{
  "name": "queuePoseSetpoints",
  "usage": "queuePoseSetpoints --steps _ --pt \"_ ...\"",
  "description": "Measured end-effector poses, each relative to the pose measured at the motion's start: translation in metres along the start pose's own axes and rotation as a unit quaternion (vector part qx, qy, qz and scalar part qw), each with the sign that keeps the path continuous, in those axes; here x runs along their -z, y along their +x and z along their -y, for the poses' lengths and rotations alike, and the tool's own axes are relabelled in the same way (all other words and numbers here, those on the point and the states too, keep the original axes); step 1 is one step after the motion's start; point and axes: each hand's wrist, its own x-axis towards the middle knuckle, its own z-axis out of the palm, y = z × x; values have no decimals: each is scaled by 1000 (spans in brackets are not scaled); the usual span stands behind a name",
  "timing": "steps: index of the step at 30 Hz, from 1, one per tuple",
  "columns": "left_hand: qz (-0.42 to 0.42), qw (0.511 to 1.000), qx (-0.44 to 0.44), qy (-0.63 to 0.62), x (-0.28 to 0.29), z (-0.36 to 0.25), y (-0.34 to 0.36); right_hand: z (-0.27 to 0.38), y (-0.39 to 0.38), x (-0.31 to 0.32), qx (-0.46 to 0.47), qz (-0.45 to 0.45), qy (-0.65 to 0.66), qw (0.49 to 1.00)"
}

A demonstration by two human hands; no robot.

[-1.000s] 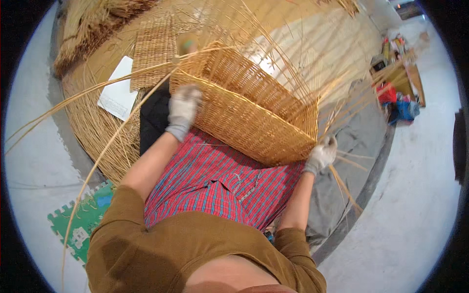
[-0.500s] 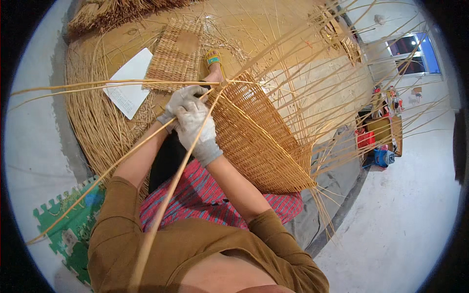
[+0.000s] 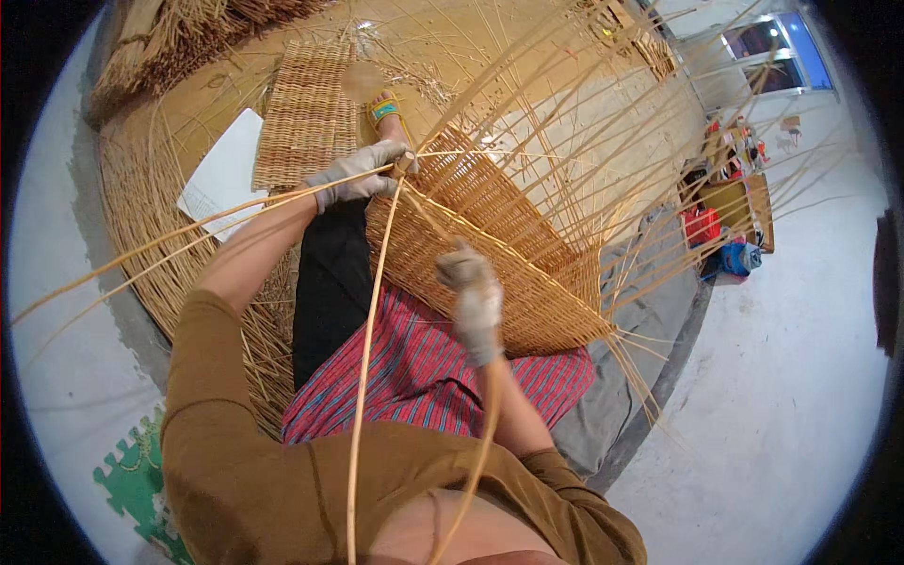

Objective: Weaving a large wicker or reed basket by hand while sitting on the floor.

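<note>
A large tan wicker basket (image 3: 556,311), with long loose rattan stakes fanning up from it, lies angled across my lap on red plaid cloth (image 3: 537,377) and black fabric (image 3: 330,301). My left hand (image 3: 358,175), in a pale knit glove, is closed around rattan at the basket's upper-left corner. Lower down, over the basket's front wall, my gloved right hand (image 3: 471,297) is blurred, closed on a long rattan strand (image 3: 485,433) that runs from that corner past me. Another strand (image 3: 369,367) hangs down to the left of it.
A flat woven panel (image 3: 301,113), a white paper sheet (image 3: 221,169) and rattan bundles (image 3: 198,38) lie ahead and left, near my sandalled foot (image 3: 386,115). Green foam mat pieces (image 3: 132,480) are at lower left, grey cloth (image 3: 612,414) at right, piled boxes and bags (image 3: 734,226) farther right.
My right hand went from the basket's right end to its left corner beside my left hand, then moved down and right along a strand. The basket tilted, its right end dropping.
</note>
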Motion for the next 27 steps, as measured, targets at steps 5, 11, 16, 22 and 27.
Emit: queuePoseSetpoints --steps 5,11,16,22,27 --pt "-219 964 -86 -127 -41 29 -3 -35 25 95 -107 -232 249 934" --pt "-292 947 -34 -128 -64 26 3 44 101 -1 119 -126 -92 980" --pt "-338 866 -96 -355 -87 27 13 99 214 -23 250 -83 -390 882" --pt "-296 935 22 -195 -76 44 6 67 130 7 125 -179 54 974" --pt "-371 916 -58 -140 -75 32 4 -10 -3 18 -13 -173 62 983"
